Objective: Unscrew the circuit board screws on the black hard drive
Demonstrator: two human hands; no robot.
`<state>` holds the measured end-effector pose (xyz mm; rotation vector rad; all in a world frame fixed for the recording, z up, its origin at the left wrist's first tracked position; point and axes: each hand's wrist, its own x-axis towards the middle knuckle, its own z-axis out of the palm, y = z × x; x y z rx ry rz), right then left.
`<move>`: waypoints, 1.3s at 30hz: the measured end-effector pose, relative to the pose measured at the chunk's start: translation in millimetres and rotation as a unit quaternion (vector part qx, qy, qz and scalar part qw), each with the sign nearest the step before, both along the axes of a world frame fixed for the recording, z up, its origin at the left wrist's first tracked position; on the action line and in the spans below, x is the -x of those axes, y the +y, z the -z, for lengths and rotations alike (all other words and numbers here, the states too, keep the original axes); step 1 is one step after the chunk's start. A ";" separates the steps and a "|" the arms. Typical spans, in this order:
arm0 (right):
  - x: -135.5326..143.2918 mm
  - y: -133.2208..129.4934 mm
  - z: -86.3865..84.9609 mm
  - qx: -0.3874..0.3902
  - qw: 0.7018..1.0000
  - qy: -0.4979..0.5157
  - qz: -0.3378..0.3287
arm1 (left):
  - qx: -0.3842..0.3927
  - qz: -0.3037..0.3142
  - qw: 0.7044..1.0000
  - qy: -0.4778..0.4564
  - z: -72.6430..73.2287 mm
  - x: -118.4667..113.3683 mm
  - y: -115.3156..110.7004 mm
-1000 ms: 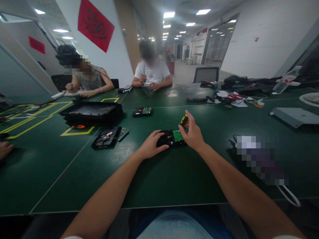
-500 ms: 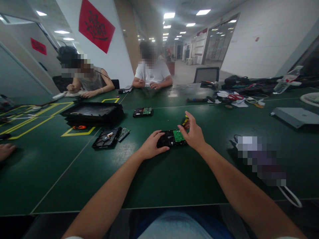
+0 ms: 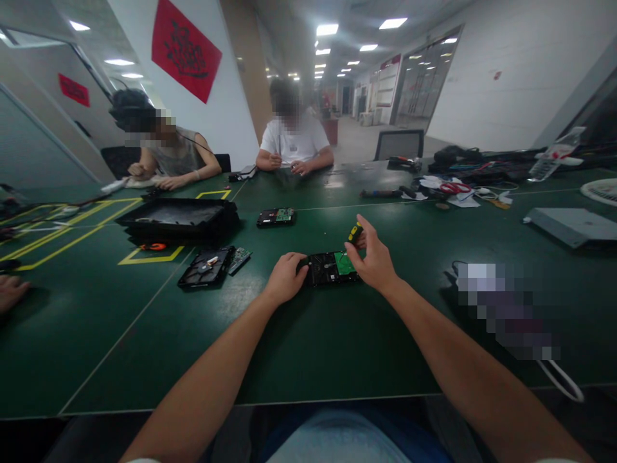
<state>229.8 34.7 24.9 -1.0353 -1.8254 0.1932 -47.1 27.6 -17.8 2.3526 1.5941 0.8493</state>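
Two hands are on the job: left hand [image 3: 285, 280] at the drive [image 3: 322, 271], right hand [image 3: 378, 262] on the screwdriver [image 3: 355, 233]. Just changed: left hand has slid off the drive's face to its left end, so more of the black casing shows. Screwdriver handle also sits a bit more upright than a moment ago. Meaning, as a judgement: the drive is steadied from one end only, better view of the face but probably less hold against twisting.

Left hand pose: palm low, wrist near the table [image 3: 308, 347], fingers curled and part closed, thumb and fingertips around the drive's end. How hard they press, cannot tell. Right hand pose: raised over the drive's right end, thumb and fingers pinched on the yellow-black handle, a small gap only; other fingers partly hidden. Tip seems aimed down at the green board [image 3: 343, 263]; contact unclear.

Drive lies flat on the table in front of the person, between the hands, green board on its right part. Second drive [image 3: 206, 267] is off to the left, loose board [image 3: 240, 260] just beside it. Third drive [image 3: 276, 217] lies farther back, beyond the hands, right of the black tray [image 3: 176, 215].
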 end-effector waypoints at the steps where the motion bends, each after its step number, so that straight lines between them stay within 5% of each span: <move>1: 0.1 -0.3 0.2 0.002 1.000 0.003 -0.003 | -0.002 0.000 1.000 0.000 -0.6 0.0 -0.2; 9: 1.4 -0.7 -1.6 -0.013 1.000 0.014 0.006 | -0.003 -0.033 0.999 -0.040 -10.6 -2.3 -1.4; 19: 1.6 0.4 0.7 -0.009 1.000 0.016 0.005 | 0.084 -0.067 0.993 -0.046 -22.4 -10.4 -13.2; 33: 3.0 0.7 1.9 -0.013 0.999 0.031 -0.014 | 0.000 -0.073 0.996 -0.053 -22.5 -10.1 -13.9; 39: 2.4 2.3 0.8 -0.029 0.999 0.015 -0.008 | -0.018 -0.028 0.995 -0.096 -20.1 -10.0 -13.8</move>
